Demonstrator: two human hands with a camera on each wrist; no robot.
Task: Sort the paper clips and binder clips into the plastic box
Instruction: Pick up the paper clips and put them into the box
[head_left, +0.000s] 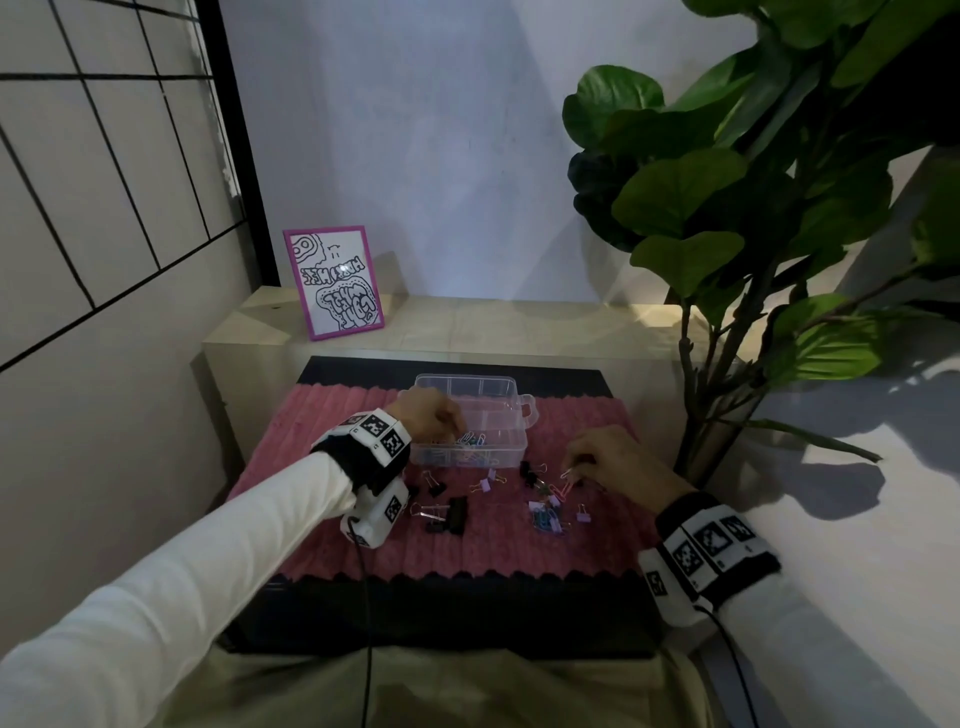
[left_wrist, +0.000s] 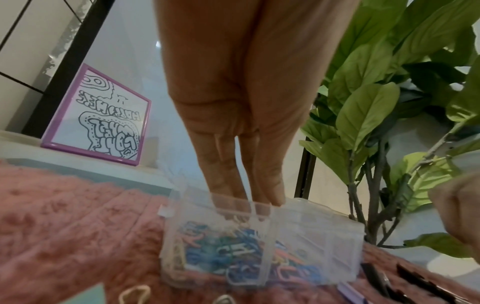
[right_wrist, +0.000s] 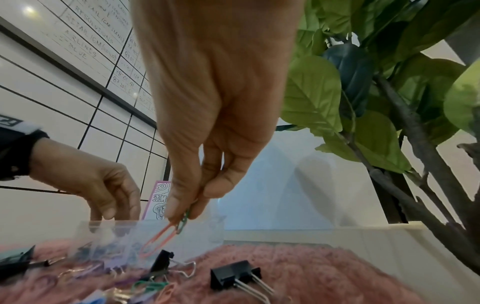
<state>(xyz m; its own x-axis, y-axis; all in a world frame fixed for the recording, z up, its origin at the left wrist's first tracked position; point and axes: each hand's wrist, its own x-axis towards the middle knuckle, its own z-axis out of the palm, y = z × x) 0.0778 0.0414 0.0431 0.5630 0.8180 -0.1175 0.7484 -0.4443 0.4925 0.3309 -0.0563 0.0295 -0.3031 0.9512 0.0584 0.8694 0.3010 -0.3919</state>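
Head view: the box (head_left: 483, 415) sits on the pink mat (head_left: 332, 421); the left hand (head_left: 431, 415) hangs over its near-left compartment, and the right hand (head_left: 608, 457) hovers right of it above loose clips (head_left: 545, 514).

Left wrist: straight fingers (left_wrist: 228, 164) dip into the box (left_wrist: 311, 236), holding nothing, over coloured paper clips (left_wrist: 221, 246).

Right wrist: thumb and fingertips (right_wrist: 179, 195) pinch a pink clip (right_wrist: 158, 238) and a green one above black binder clips (right_wrist: 233, 273).

Left hand (left_wrist: 233, 92) fingers (left_wrist: 270, 181) reach into plastic box (left_wrist: 324, 236) of paper clips (left_wrist: 221, 246).
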